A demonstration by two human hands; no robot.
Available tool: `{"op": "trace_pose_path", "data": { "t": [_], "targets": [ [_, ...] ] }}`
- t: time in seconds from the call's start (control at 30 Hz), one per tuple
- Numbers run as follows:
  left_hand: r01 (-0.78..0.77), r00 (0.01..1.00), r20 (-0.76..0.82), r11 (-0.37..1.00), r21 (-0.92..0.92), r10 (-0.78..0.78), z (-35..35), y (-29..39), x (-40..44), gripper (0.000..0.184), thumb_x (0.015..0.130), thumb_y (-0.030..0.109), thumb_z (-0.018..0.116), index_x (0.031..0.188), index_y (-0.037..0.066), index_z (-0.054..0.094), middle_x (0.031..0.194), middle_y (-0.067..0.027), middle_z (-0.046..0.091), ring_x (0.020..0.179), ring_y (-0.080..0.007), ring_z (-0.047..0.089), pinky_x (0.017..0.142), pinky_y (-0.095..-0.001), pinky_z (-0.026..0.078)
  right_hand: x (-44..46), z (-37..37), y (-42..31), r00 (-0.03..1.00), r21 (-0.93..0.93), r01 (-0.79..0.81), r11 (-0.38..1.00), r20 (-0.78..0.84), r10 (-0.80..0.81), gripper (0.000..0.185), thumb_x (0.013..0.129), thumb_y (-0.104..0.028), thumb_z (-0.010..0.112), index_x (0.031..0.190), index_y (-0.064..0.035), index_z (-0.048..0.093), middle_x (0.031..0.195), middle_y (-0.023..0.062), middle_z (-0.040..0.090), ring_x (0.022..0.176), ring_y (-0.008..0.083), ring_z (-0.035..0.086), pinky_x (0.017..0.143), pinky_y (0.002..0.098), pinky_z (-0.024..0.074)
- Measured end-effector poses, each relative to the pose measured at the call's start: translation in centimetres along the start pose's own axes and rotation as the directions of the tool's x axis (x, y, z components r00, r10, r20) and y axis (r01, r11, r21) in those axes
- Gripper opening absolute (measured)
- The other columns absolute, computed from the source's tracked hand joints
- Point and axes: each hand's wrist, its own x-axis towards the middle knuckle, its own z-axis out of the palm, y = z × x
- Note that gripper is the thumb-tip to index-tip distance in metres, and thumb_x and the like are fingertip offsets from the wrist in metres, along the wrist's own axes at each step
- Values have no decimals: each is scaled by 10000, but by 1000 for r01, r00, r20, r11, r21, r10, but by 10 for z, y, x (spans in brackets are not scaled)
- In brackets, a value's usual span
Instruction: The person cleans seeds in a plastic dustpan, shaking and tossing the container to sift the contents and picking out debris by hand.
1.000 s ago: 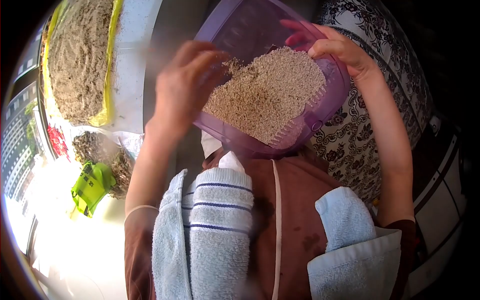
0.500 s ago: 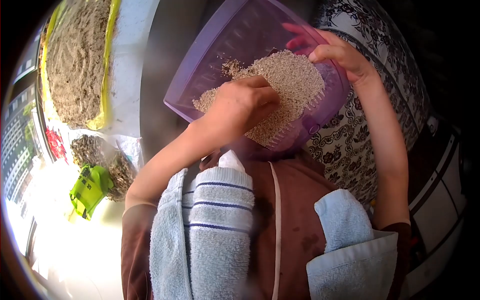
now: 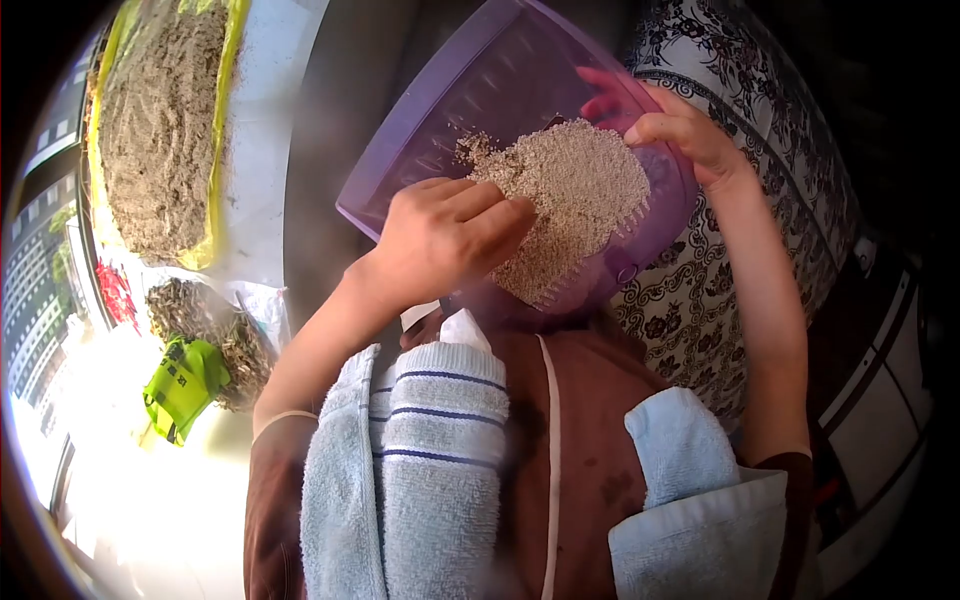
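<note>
A translucent purple plastic bin (image 3: 470,75) is held tilted in front of my body. Pale beige granules (image 3: 590,180) lie heaped inside it, with a darker clump at the heap's far left side. My right hand (image 3: 688,135) grips the bin's right rim, thumb over the inside and the other fingers showing pink through the wall. Over the left part of the heap, my left hand (image 3: 450,230) is closed with curled fingers. Its fingertips are hidden, so whatever they pinch cannot be made out.
To the left, a yellow-edged sheet holds a layer of grey-brown material (image 3: 165,130). Below it are a clear bag of dried brown pieces (image 3: 240,350) and a bright green packet (image 3: 185,385). Patterned fabric (image 3: 690,310) lies at right. Light blue towels (image 3: 440,480) hang on my front.
My left hand has drawn back left and slightly down from the middle of the heap, fingers still curled. The right hand keeps its grip on the bin, which has barely shifted.
</note>
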Motion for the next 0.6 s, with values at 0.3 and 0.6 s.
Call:
{"op": "trace_pose_path", "data": {
  "t": [0.3, 0.6],
  "targets": [
    [507, 862, -322, 689, 518, -392, -54, -90, -12, 681, 794, 372, 742, 1362, 120, 465, 1271, -179, 543, 1209, -332, 510, 974, -437, 431, -6, -3, 6, 999, 27, 23, 999, -26, -22, 742, 695, -111, 571, 1413, -30, 400, 1123, 88, 539, 931, 99, 516, 848, 212, 457],
    [582, 808, 23, 791, -188, -588, -6, -76, 5, 543, 896, 280, 648, 1352, 43, 470, 1234, -143, 590, 1153, -233, 564, 963, -328, 451, -8, -2, 5, 999, 0, 28, 1000, -21, -28, 738, 700, -105, 560, 1419, -49, 400, 1132, 86, 545, 933, 102, 521, 846, 213, 454]
  ]
}}
